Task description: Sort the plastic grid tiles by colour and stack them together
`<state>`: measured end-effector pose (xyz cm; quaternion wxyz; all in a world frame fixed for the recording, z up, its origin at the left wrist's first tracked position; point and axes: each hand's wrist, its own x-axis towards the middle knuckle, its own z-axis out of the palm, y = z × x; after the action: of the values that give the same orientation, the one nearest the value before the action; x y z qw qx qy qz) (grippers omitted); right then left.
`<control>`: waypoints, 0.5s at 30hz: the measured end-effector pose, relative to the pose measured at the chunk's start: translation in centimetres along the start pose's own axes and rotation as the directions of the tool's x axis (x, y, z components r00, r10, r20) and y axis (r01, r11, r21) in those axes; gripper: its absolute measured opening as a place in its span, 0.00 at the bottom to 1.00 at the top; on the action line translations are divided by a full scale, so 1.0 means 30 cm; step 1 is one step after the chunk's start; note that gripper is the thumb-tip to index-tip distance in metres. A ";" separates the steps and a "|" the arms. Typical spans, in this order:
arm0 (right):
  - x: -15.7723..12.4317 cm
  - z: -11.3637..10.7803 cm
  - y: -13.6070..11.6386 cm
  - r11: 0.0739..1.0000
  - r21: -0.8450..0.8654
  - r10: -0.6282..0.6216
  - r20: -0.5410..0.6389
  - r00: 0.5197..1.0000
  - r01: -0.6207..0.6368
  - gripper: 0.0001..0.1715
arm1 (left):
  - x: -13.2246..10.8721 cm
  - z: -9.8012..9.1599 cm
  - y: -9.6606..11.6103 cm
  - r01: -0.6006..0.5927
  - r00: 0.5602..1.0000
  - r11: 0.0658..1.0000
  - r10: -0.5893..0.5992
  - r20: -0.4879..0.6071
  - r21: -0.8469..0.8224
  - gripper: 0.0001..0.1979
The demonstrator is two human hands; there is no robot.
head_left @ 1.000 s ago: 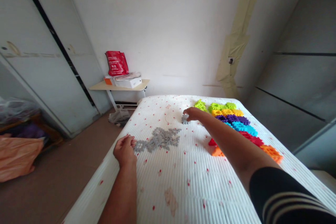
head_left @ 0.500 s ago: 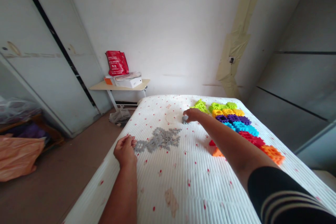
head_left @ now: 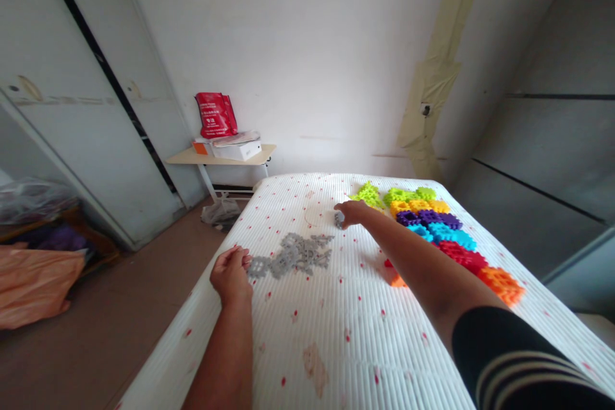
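Observation:
My left hand (head_left: 231, 272) rests at the left side of the bed with fingers curled in a pinch. Its fingertips meet the edge of a flat grey interlocking plastic piece (head_left: 258, 267). That piece lies at the left end of a loose pile of grey interlocking pieces (head_left: 302, 253). Farther off, my right hand (head_left: 353, 211) is stretched across the bed and closed around a small grey interlocking block (head_left: 339, 220). The fingers partly cover this block, which stands at or just above the sheet, beyond the pile.
Right of my right forearm lie rows of interlocking blocks: lime green (head_left: 401, 195), yellow (head_left: 423, 207), purple (head_left: 435, 218), blue (head_left: 449, 235), red (head_left: 464, 256) and orange (head_left: 502, 285). My forearm hides some. A small table (head_left: 182, 156) holds a red bag (head_left: 214, 115).
The grey block in my right hand looks turned slightly and sits more upright. My left hand and the grey pile stay put; the whole view has shifted very slightly.

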<state>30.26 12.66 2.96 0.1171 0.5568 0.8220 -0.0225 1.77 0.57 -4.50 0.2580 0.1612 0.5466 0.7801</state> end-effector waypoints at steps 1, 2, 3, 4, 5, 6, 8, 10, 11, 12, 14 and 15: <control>0.001 0.001 -0.004 1.000 -0.001 0.003 0.006 1.000 -0.003 0.43 | 0.002 -0.001 -0.003 -0.001 1.000 1.000 0.001 0.002 0.002 0.14; 0.002 0.002 -0.008 1.000 -0.003 0.006 0.011 1.000 -0.006 0.42 | 0.003 -0.001 -0.005 -0.003 1.000 1.000 0.003 0.004 0.006 0.14; 0.004 0.004 -0.010 1.000 -0.005 0.009 0.015 1.000 -0.009 0.42 | 0.005 -0.002 -0.007 -0.004 1.000 1.000 0.004 0.004 0.009 0.14; 0.007 0.005 -0.012 1.000 -0.008 0.012 0.016 1.000 -0.012 0.41 | 0.005 -0.003 -0.008 -0.005 1.000 1.000 0.005 0.004 0.012 0.14; 0.009 0.007 -0.013 1.000 -0.012 0.014 0.017 1.000 -0.014 0.40 | 0.006 -0.004 -0.008 -0.005 1.000 1.000 0.004 0.003 0.014 0.14; 0.012 0.009 -0.014 1.000 -0.015 0.017 0.016 1.000 -0.016 0.40 | 0.005 -0.005 -0.008 -0.004 1.000 1.000 0.004 0.004 0.015 0.14; 0.017 0.011 -0.014 1.000 -0.021 0.020 0.015 1.000 -0.020 0.38 | 0.003 -0.005 -0.006 -0.009 1.000 1.000 0.009 0.010 0.019 0.14; 0.021 0.012 -0.014 0.999 -0.026 0.023 0.017 1.000 -0.023 0.38 | 0.001 -0.005 -0.004 -0.023 1.000 0.999 0.023 0.015 0.030 0.14; 0.022 0.012 -0.015 0.999 -0.028 0.024 0.018 1.000 -0.024 0.37 | -0.001 -0.004 -0.003 -0.030 0.999 0.999 0.029 0.017 0.034 0.14; 0.023 0.011 -0.015 0.999 -0.029 0.025 0.018 1.000 -0.025 0.37 | -0.002 -0.004 -0.002 -0.034 0.999 0.999 0.034 0.016 0.038 0.14; 0.024 0.011 -0.017 0.999 -0.031 0.026 0.013 1.000 -0.026 0.36 | -0.003 -0.003 0.000 -0.029 1.000 0.999 0.029 0.014 0.036 0.13; 0.024 0.011 -0.017 0.999 -0.032 0.026 0.009 1.000 -0.026 0.35 | -0.003 -0.002 0.000 -0.022 1.000 0.999 0.021 0.011 0.031 0.13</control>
<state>29.59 13.06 2.43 0.1299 0.5654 0.8145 -0.0106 1.82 0.46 -4.52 0.2500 0.1751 0.5556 0.7734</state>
